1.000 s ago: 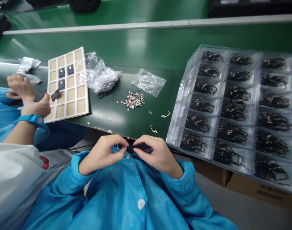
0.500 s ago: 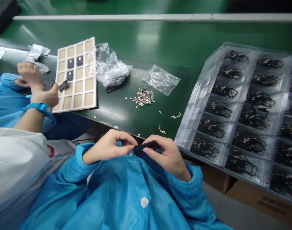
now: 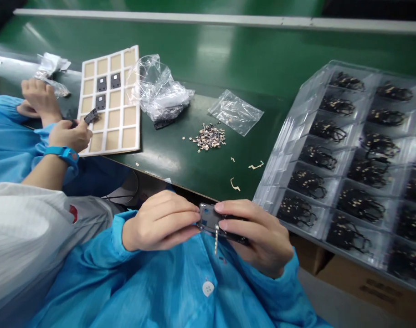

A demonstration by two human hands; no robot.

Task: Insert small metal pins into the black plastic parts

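Black plastic part (image 3: pixel 212 221) clamped between both hands at chest: left hand (image 3: pixel 160 221) gripping one end, right hand (image 3: pixel 257 237) other.

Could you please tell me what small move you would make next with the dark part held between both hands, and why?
I would probably test the thin metal strip gently to check that it sits firmly. It projects from the lower edge of the dark part and nothing appears to touch it, while the left hand and right hand both hold the part steady.
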